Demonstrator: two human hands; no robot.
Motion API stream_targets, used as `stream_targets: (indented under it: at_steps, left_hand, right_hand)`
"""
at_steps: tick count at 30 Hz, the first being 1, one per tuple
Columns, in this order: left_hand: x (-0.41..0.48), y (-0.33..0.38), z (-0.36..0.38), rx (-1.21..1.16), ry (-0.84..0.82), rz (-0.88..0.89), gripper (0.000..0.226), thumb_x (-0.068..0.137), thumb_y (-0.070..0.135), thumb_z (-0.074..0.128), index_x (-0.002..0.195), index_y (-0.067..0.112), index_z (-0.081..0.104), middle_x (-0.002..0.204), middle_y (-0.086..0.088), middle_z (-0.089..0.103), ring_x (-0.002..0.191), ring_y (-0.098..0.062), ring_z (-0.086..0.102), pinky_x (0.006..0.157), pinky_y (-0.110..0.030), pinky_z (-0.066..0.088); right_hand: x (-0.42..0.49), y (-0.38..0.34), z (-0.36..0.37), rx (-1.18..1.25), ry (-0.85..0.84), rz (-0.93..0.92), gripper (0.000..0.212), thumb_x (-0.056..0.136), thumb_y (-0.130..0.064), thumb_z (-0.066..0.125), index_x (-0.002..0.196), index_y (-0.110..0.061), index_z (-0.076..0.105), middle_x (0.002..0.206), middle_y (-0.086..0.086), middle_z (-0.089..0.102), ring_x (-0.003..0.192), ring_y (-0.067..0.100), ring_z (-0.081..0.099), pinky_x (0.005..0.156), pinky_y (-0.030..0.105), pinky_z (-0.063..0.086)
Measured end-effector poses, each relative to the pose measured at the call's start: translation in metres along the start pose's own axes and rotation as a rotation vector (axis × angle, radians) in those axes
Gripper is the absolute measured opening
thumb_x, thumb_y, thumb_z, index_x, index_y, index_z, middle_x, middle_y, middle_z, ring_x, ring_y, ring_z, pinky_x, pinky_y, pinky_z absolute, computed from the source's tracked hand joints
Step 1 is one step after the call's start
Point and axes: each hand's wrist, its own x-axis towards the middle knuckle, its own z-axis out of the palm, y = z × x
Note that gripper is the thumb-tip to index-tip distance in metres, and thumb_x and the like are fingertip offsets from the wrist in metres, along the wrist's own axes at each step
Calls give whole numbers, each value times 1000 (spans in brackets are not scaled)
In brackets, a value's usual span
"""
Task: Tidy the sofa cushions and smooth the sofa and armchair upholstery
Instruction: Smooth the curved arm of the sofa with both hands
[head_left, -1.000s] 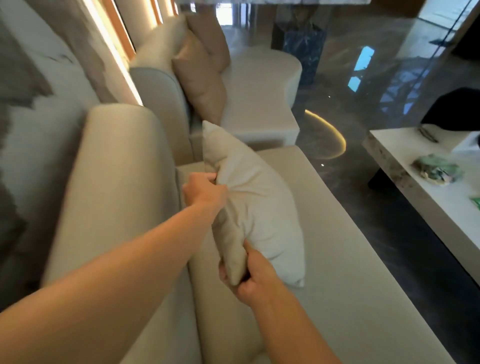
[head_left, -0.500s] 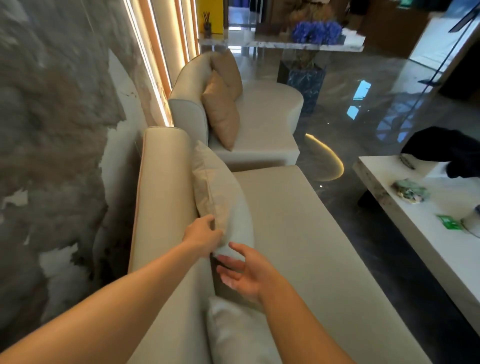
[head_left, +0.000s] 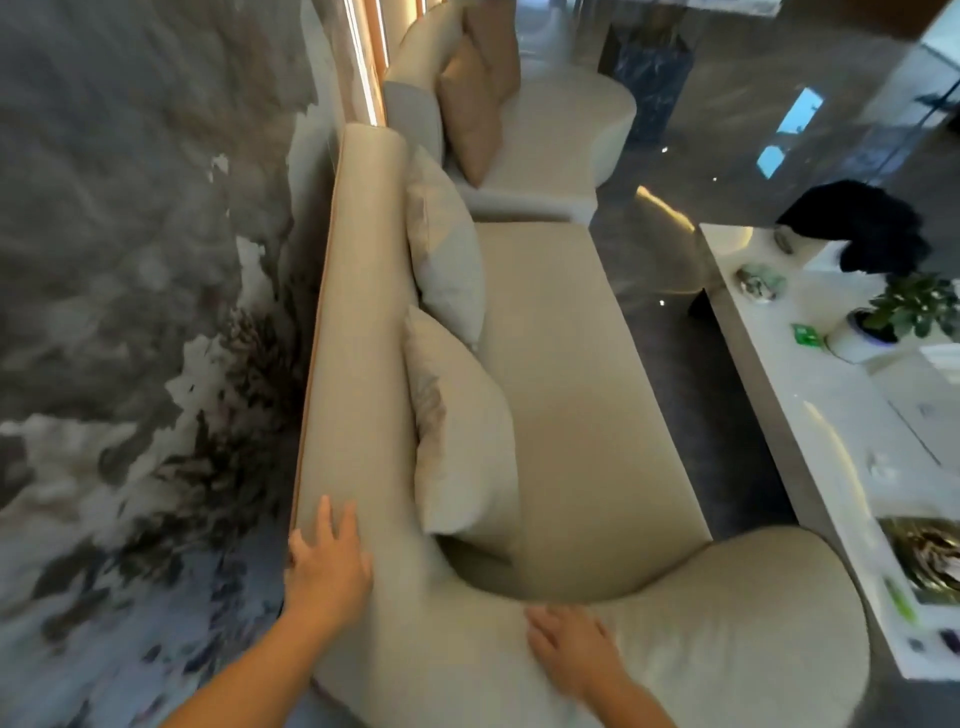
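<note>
Left hand (head_left: 330, 561) flat on top of the sofa (head_left: 571, 395) backrest, lower left of frame, fingers spread, grip wide and holding nothing. Right hand (head_left: 569, 649) flat on the rounded armrest at bottom centre, palm down, grip wide too, nothing held. Both blurred by motion.

Two pale cushions lean on the backrest in the middle of the frame: near cushion (head_left: 462, 431) upright just above the left hand, far cushion (head_left: 447, 249) behind it toward the top, the two touching or overlapping at their corners. Seat bare to the right of them.

Armchair (head_left: 561, 135) at top centre, just beyond the sofa's far end, with tan cushions (head_left: 475, 98) standing against its back; count hard to tell, at least two.

Marbled grey wall (head_left: 130, 260) fills the left side. White surface (head_left: 810, 415) runs down the right edge, carrying a potted plant (head_left: 904, 312), a dark cloth (head_left: 867, 228) at its far end, a green card (head_left: 805, 335) and a magazine (head_left: 924, 561) lower right. Glossy dark floor (head_left: 701, 156) between sofa and surface
</note>
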Motion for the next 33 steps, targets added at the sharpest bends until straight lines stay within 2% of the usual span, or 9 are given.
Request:
stream_targets:
  at_steps: [4,7,10,14,20,27,30,32,33]
  left_hand:
    - [-50,14,29,-69,3,-118,67,95,49,35,152,29,6,162,-6,-4,142,-45,3,112,-59,24]
    - [-68,16,64,-151,154,-92,68,92,57,30,151,37,1,163,-2,-4,144,-43,-6,114,-64,14]
    - [-75,9,82,-193,254,-102,65,89,65,25,147,48,1,163,7,1,144,-40,-4,105,-69,26]
    - [-72,8,93,-174,367,-97,66,87,66,23,147,49,4,162,8,6,143,-41,2,94,-70,37]
    - [-67,10,96,-174,432,-125,69,82,65,20,148,46,10,162,7,11,143,-40,4,95,-67,37]
    - [-50,6,92,-187,455,-134,71,76,69,19,144,50,21,161,10,16,141,-38,8,93,-65,38]
    - [-37,2,84,-177,432,-134,71,77,69,21,145,51,18,162,11,12,142,-38,6,95,-64,37]
    - [-24,-2,76,-187,424,-112,69,79,68,25,145,52,15,162,13,8,143,-37,2,99,-62,34]
    - [-16,-4,72,-194,429,-103,68,80,68,26,146,52,13,162,13,7,143,-36,0,100,-61,33]
  right_hand:
    - [-28,2,29,-60,106,32,57,101,-54,19,155,-36,19,166,-2,16,153,24,11,121,50,6]
    - [-28,2,53,-25,251,38,63,98,-60,10,157,-36,12,168,1,11,154,27,5,121,52,-1]
    - [-25,3,68,-93,374,41,70,92,-61,2,156,-36,14,166,1,18,153,28,9,121,51,-2]
    - [-22,-2,72,-113,503,61,75,88,-63,-4,155,-38,21,163,-3,28,152,25,16,122,49,0]
    - [-23,-8,73,-118,612,61,73,87,-63,2,147,-40,37,146,-9,48,139,21,34,118,46,15]
    - [-18,-24,64,-98,631,98,69,85,-61,8,142,-42,42,141,-8,51,134,21,39,115,46,16]
    - [-7,-39,60,-66,632,121,65,84,-59,11,138,-44,44,139,-9,52,132,19,39,115,47,14]
    - [1,-53,55,-85,668,140,63,83,-57,15,130,-43,53,131,-6,59,127,22,46,111,49,21]
    - [5,-61,52,-63,731,142,59,81,-56,21,120,-42,63,120,-2,66,119,25,54,107,51,28]
